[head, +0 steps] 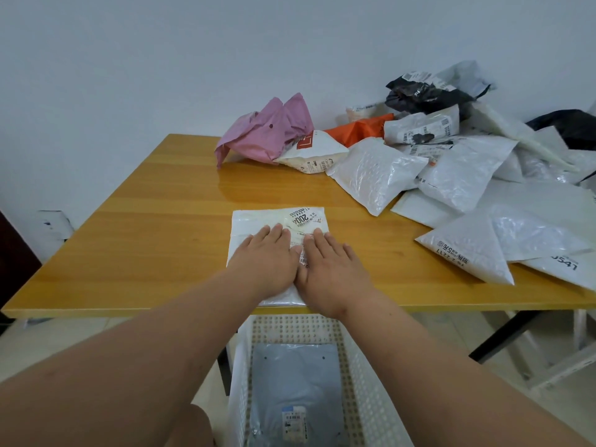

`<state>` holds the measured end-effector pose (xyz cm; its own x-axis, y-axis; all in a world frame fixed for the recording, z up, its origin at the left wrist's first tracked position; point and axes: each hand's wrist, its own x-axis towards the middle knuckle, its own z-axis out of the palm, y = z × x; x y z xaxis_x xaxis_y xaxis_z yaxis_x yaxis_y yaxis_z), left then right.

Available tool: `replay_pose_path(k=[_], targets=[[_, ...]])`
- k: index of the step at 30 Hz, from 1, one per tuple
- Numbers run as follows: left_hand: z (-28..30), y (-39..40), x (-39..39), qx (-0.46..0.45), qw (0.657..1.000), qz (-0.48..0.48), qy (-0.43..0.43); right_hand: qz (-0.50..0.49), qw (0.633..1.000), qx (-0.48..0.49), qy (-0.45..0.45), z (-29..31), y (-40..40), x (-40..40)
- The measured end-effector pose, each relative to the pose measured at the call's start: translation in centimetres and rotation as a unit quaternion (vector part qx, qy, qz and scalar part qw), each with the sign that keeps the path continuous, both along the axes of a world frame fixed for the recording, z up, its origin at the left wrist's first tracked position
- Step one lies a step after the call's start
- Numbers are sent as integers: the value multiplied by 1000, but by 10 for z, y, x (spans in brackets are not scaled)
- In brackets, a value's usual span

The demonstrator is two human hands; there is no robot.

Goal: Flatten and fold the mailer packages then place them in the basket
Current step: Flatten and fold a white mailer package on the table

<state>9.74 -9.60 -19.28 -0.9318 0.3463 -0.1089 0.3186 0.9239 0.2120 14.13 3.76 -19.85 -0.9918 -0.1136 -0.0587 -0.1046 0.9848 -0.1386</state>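
A white mailer (pixel 254 222) with a printed label lies flat near the front edge of the wooden table (pixel 145 221). My left hand (pixel 266 258) and my right hand (pixel 332 269) rest side by side on it, palms down, fingers straight, pressing it against the tabletop. Below the table edge stands a white perforated basket (pixel 361 366), and a flat grey mailer (pixel 296 382) with a small label lies inside it.
A pile of several mailers (pixel 467 175) covers the right and back of the table: white bubble ones, a pink one (pixel 264 130), an orange one (pixel 358 127), black ones (pixel 422 95). Table legs (pixel 503 340) and white bars stand on the floor at right.
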Motion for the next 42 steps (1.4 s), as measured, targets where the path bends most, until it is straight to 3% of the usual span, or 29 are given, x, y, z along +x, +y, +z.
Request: replay_pose_path(k=[16,19,22,30,42], targets=[[-2,-5,4,-28,1000,-13,-1,-14,999,39,-34,17,-5,-6],[8,-11,-3,-22,998,-1,61,-25,996,73,34,34,-6,-16],[8,-16,-13,-22,995,26,91,-14,994,34,107,31,-8,-26],[-8,-18,-25,-36,999,27,15,36,999,27,7,5,-5,-45],[-9,-18,-25,-41,999,21,7,28,999,16,-18,3,-8,-48]])
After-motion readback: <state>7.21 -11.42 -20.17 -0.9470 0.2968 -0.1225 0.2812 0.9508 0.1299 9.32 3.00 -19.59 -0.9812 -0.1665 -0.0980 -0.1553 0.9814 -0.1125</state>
